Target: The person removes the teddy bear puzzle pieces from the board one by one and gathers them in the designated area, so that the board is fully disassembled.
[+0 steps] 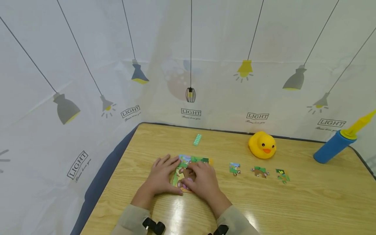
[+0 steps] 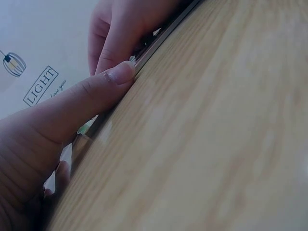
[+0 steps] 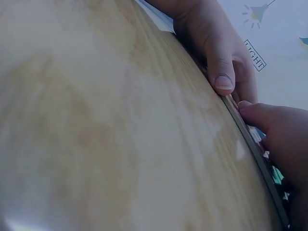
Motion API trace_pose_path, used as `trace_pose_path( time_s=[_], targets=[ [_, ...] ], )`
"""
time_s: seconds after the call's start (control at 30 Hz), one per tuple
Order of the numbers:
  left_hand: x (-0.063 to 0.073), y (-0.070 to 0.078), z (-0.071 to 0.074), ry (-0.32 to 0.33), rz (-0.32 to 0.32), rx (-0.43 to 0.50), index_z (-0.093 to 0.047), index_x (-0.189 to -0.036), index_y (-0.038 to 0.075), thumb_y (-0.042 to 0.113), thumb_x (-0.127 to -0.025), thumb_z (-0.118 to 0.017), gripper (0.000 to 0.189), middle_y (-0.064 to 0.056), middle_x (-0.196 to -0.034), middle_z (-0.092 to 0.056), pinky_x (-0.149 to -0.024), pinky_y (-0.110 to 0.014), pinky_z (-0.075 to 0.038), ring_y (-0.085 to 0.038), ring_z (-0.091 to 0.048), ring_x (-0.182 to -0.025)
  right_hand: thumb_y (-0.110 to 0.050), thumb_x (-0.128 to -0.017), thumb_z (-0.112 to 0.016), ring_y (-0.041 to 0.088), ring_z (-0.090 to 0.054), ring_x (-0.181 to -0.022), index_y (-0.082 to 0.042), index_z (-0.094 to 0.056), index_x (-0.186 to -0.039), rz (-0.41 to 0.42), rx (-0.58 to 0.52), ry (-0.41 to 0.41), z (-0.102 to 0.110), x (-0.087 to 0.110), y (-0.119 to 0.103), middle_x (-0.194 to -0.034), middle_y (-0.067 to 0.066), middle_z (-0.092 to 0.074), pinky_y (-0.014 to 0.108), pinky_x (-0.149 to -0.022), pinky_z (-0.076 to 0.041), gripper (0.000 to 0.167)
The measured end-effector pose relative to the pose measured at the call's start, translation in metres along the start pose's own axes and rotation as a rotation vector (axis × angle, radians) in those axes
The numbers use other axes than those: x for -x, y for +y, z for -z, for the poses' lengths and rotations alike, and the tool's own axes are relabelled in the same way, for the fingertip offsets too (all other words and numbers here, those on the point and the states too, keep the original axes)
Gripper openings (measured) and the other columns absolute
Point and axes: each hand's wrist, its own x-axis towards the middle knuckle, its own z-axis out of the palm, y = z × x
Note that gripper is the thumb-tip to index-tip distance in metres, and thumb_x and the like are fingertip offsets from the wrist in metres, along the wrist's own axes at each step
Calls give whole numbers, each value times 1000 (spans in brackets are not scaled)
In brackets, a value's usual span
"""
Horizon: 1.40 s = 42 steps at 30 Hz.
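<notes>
A picture jigsaw puzzle [image 1: 177, 179] with a brown bear lies flat on the table, partly covered by both hands. My left hand [image 1: 161, 176] rests along its left side, fingers spread, thumb at the near edge. In the left wrist view, the left thumb [image 2: 96, 91] lies against the puzzle's thin edge. Over the bear picture, my right hand [image 1: 204, 179] has bent fingers and pinches a puzzle piece [image 1: 191, 175], mostly hidden under them. Three loose puzzle pieces, a blue-green one [image 1: 234, 168], a brown one [image 1: 260, 172] and a green one [image 1: 282, 175], lie to the right.
Behind the loose pieces sits a yellow rubber duck [image 1: 262, 145]. A blue balloon pump [image 1: 334, 147] with a yellow nozzle stands tilted at the far right. Beyond the puzzle lies a small teal studded strip [image 1: 197, 139]. A printed white curtain [image 1: 217, 85] borders the wooden table [image 1: 308, 205].
</notes>
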Motion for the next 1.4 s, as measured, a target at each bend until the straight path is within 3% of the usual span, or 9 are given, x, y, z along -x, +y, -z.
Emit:
trace_pose_path(
  time_s=[0.23,0.5,0.87,1.2,1.4],
  targets=[
    [0,0,-1,20,-6,10,-45,-165,15,76,-62,-91,128,-1,-171,-38,-125,-69,-12,-40,-24,-159,-53,-87,-87,16,-60,-95,-20,-78,-120,-81,-27,-73,1,-5,0,-110,-5,-72,44,-86,-50,47],
    [0,2,0,23,-18,19,-45,-164,13,74,-63,-92,127,-4,-170,-39,-125,-70,-12,-42,-24,-159,-50,-83,-90,19,-59,-96,-21,-77,-118,-164,-90,-137,7,-10,-3,-99,-9,-67,52,-89,-47,46],
    [-1,-1,-2,4,2,27,-43,-166,16,76,-63,-91,128,0,-172,-36,-126,-68,-10,-38,-21,-160,-48,-82,-91,20,-58,-95,-21,-74,-117,-201,-122,-162,9,-12,-6,-97,-8,-64,57,-94,-45,48],
    [-1,0,-1,3,6,34,-42,-166,17,76,-63,-91,129,1,-172,-35,-126,-68,-9,-38,-21,-161,-44,-80,-94,16,-54,-90,-20,-74,-116,-197,-149,-120,7,-12,-5,-91,-12,-59,52,-89,-44,47],
    [1,2,1,19,-8,44,-45,-164,14,73,-62,-93,127,-3,-170,-39,-124,-71,-11,-41,-23,-159,-41,-76,-97,17,-61,-94,-20,-76,-113,-188,-197,-50,2,-8,-3,-93,-12,-67,60,-97,-44,47]
  ],
)
